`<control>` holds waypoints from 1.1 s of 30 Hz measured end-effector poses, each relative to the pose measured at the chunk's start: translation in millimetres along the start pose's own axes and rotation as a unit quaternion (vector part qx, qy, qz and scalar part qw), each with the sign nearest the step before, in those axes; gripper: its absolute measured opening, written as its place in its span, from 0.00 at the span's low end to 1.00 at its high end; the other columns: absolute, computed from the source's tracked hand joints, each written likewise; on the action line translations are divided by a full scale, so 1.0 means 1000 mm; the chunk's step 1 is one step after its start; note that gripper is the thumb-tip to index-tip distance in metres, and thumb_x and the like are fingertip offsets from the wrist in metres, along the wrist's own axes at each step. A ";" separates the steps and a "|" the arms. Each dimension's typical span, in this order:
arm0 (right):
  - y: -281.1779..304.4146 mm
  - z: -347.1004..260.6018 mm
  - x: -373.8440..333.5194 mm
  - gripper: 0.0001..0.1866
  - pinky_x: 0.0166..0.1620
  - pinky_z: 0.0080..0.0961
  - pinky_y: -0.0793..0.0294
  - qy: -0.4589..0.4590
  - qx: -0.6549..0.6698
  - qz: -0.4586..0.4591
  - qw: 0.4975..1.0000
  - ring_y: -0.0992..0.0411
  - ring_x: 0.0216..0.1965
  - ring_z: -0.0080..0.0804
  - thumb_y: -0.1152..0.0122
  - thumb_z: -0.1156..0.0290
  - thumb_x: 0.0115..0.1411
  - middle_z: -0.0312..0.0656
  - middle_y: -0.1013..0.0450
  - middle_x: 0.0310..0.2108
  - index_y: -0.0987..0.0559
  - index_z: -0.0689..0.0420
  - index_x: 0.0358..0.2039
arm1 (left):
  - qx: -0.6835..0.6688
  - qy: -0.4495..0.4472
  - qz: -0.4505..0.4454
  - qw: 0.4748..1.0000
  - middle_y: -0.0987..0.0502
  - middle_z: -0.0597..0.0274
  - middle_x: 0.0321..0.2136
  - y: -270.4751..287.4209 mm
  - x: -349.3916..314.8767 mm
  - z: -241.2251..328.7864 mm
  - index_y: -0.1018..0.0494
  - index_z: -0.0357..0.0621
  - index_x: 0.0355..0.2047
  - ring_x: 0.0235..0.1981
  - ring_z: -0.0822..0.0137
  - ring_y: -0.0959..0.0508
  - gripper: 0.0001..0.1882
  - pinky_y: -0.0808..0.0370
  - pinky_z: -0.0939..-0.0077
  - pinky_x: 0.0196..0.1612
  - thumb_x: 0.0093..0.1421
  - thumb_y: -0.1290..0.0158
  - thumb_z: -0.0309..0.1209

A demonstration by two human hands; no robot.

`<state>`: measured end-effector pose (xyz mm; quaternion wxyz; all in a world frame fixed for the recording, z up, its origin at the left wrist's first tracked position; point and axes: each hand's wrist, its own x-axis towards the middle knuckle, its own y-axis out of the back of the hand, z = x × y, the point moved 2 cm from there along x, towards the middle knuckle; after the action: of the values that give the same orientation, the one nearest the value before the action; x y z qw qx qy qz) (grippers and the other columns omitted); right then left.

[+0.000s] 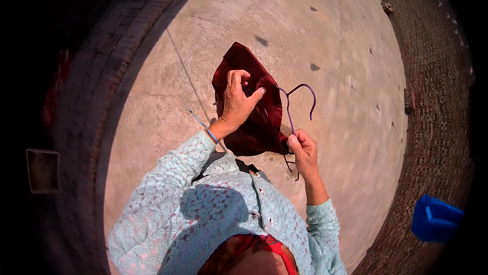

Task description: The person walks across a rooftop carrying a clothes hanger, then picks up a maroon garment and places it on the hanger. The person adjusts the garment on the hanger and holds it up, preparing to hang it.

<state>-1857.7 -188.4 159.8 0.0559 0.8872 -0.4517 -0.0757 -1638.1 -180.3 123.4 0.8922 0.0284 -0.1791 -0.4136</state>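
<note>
A dark red garment [256,132] hangs spread out in front of my body. My left hand [238,101] is over its upper part, fingers bent and thumb held apart from them, with no cloth visibly pinched. My right hand [304,150] is closed on a purple wire hanger [290,113] beside the garment's lower right edge. The hanger's hook curves up and to the right, and part of its frame is hidden behind the cloth and my hand. Whether my right fingers also pinch the cloth edge cannot be made out.
A thin blue line [201,123] crosses by my left wrist. Around me lies pale concrete ground [351,138], bordered by brick paving [432,138] on the right. A blue plastic container [436,219] stands at the lower right. A squarish bin [43,171] is in the left shade.
</note>
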 end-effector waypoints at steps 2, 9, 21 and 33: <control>0.001 0.002 -0.001 0.12 0.26 0.13 0.45 -0.006 0.016 -0.011 1.000 0.45 0.22 0.13 0.49 0.65 0.62 0.27 0.40 0.20 0.32 0.58 0.24 | 0.034 -0.023 -0.013 0.999 0.36 0.52 0.38 -0.004 -0.001 -0.010 0.38 0.39 0.39 0.38 0.53 0.31 0.23 0.31 0.66 0.41 0.44 0.41 0.26; 0.005 0.002 -0.003 0.11 0.28 0.13 0.45 -0.006 0.052 -0.001 0.999 0.44 0.22 0.14 0.49 0.67 0.62 0.28 0.38 0.21 0.32 0.57 0.25 | 0.108 -0.065 -0.004 0.992 0.32 0.53 0.36 -0.003 -0.002 -0.023 0.34 0.39 0.37 0.39 0.53 0.29 0.16 0.30 0.63 0.41 0.46 0.48 0.25; 0.025 0.007 0.003 0.14 0.30 0.15 0.43 -0.042 -0.006 -0.052 0.998 0.43 0.24 0.16 0.49 0.66 0.62 0.29 0.39 0.20 0.33 0.58 0.20 | 0.053 -0.041 0.056 0.996 0.28 0.50 0.32 0.009 0.027 0.004 0.34 0.42 0.39 0.30 0.45 0.26 0.13 0.29 0.58 0.30 0.51 0.53 0.20; 0.030 0.006 -0.016 0.16 0.23 0.14 0.44 0.020 -0.212 0.005 0.977 0.45 0.20 0.15 0.48 0.63 0.63 0.29 0.42 0.17 0.32 0.60 0.22 | 0.194 -0.177 0.073 0.962 0.31 0.61 0.29 -0.009 0.028 0.035 0.28 0.45 0.32 0.32 0.59 0.30 0.15 0.31 0.66 0.34 0.43 0.49 0.17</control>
<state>-1892.2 -193.4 160.1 0.2519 0.8543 -0.4286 -0.1519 -1640.1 -204.3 163.0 0.8515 0.1145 -0.4123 -0.3030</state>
